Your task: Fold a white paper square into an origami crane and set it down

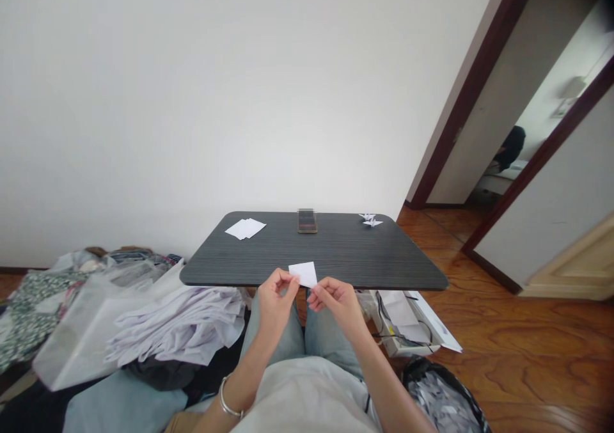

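A small white sheet of paper (304, 273) is held up at the front edge of the dark table (336, 249). My left hand (278, 290) pinches its lower left corner between thumb and finger. At its lower right corner, my right hand (334, 297) has thumb and fingers closed on the paper. A few white sheets (245, 228) lie overlapped at the table's left. Two folded paper cranes (372, 222) rest at the far right of the tabletop.
A phone (307, 220) lies at the table's back middle, near the white wall. Clothes (177, 324) are piled on the left. On the right floor stand an open box (407, 324) with cables and a black bag (444, 398) of scraps. Through the doorway, a person (511, 146) is partly visible.
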The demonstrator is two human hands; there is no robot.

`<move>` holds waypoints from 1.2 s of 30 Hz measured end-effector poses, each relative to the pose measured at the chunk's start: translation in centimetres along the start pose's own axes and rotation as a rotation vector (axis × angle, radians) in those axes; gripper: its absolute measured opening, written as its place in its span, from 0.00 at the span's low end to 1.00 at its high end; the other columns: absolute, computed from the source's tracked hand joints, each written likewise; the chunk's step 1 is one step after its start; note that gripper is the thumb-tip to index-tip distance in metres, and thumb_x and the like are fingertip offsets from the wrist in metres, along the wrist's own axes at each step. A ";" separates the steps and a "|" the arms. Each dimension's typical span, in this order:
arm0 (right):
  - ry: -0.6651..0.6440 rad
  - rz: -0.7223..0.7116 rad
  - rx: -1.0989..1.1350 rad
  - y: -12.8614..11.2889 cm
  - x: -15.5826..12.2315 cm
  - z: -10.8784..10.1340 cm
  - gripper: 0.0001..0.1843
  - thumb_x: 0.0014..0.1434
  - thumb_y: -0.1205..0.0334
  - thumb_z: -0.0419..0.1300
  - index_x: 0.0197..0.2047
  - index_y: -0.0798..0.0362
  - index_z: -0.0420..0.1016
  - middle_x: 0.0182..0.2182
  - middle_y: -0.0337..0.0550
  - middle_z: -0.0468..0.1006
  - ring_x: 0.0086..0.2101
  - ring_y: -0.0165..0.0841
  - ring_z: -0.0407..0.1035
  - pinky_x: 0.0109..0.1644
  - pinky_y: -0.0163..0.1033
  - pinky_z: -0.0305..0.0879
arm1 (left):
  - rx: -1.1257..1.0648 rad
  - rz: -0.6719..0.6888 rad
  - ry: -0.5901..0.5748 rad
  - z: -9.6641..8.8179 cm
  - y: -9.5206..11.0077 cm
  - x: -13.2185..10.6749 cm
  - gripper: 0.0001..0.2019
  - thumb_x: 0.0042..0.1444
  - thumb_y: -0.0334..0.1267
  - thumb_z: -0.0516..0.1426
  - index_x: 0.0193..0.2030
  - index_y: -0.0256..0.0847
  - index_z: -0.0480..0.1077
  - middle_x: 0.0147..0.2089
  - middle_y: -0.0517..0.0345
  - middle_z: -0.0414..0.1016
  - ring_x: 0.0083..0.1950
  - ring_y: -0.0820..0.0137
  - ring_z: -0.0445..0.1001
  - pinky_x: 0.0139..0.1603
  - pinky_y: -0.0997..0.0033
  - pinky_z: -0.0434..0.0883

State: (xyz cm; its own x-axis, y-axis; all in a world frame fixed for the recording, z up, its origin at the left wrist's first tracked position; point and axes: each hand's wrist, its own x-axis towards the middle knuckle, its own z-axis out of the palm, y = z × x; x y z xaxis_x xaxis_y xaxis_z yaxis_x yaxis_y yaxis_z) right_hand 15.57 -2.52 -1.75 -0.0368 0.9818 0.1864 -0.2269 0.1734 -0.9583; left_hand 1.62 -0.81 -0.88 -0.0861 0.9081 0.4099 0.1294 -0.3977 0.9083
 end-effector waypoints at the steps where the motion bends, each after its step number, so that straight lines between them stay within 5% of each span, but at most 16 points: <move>1: 0.004 0.001 -0.009 -0.1 0.0 0.0 0.15 0.49 0.50 0.63 0.25 0.56 0.73 0.19 0.41 0.77 0.19 0.28 0.70 0.24 0.31 0.68 | 0.000 0.000 0.000 0.0 0.0 0.0 0.09 0.51 0.39 0.56 0.24 0.39 0.65 0.24 0.63 0.66 0.28 0.73 0.68 0.32 0.76 0.66; 19: -0.024 0.034 0.018 -0.2 -0.1 0.5 0.17 0.50 0.49 0.62 0.22 0.56 0.71 0.18 0.40 0.77 0.18 0.27 0.70 0.23 0.31 0.67 | -0.029 -0.020 -0.016 0.3 0.7 -0.3 0.08 0.50 0.38 0.58 0.23 0.38 0.67 0.23 0.62 0.70 0.28 0.73 0.69 0.32 0.76 0.66; 36: 0.014 0.000 -0.017 -0.5 -0.2 0.4 0.18 0.50 0.48 0.62 0.21 0.54 0.70 0.17 0.40 0.76 0.18 0.28 0.68 0.22 0.31 0.66 | -0.368 -0.219 -0.084 0.6 1.3 0.3 0.16 0.40 0.37 0.64 0.31 0.40 0.59 0.23 0.65 0.71 0.24 0.76 0.71 0.31 0.75 0.70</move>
State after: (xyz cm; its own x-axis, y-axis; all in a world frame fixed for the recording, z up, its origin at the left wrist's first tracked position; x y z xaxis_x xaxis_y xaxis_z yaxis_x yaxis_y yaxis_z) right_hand 15.26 -2.81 -1.24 -0.0235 0.9827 0.1837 -0.2102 0.1747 -0.9619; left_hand 2.36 -1.03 0.39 0.0101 0.9778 0.2094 -0.2452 -0.2007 0.9485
